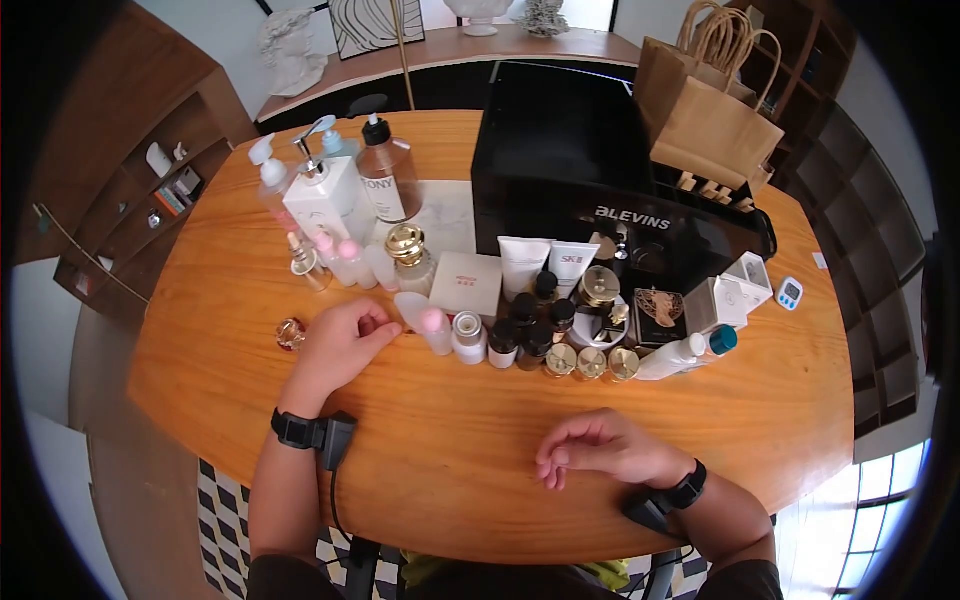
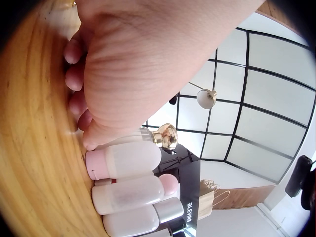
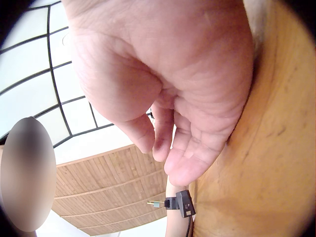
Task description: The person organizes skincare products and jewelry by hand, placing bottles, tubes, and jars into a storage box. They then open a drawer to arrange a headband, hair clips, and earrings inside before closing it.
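Note:
My left hand [image 1: 345, 340] rests on the wooden table with fingers loosely curled and holding nothing. In the left wrist view its thumb tip is right at the pink cap [image 2: 98, 165] of a whitish tube [image 2: 134, 159] standing cap down. Next to that tube stands a white bottle with a round pink cap [image 1: 432, 320]. A small amber glass piece [image 1: 290, 335] lies just left of the hand. My right hand [image 1: 605, 450] is near the table's front half, loosely curled, nothing in its grasp.
A crowd of cosmetics fills the middle: a cream box [image 1: 468, 284], black-capped bottles, gold-lidded jars and tubes. Pump bottles [image 1: 390, 180] stand at back left. Behind are a black BLEVINS case [image 1: 560, 140] and paper bags [image 1: 715, 120]. A small timer [image 1: 789, 293] sits far right.

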### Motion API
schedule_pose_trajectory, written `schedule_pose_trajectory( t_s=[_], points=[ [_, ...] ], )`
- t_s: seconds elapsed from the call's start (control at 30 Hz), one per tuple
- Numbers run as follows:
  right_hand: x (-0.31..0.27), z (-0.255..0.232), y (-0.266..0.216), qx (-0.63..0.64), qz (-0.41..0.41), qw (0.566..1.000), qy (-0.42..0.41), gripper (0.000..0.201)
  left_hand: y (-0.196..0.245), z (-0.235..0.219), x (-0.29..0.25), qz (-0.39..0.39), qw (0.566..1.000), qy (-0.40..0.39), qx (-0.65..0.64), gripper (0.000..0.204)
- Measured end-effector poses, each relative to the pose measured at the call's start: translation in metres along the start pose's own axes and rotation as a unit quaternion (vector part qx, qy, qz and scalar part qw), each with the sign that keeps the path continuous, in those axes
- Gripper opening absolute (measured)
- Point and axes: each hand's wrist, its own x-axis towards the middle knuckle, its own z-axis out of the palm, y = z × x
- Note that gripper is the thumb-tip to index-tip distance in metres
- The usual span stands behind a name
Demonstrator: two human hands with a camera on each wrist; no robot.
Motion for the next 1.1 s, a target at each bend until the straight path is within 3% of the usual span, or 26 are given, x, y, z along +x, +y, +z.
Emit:
schedule_pose_trajectory(
  t_s=[1.1],
  points=[
    [0.0, -0.001, 0.002, 0.005, -0.013, 1.0, 0.007, 0.02, 0.011, -0.004, -0.002, -0.004, 1.0, 0.001, 0.028, 0.023]
  ],
)
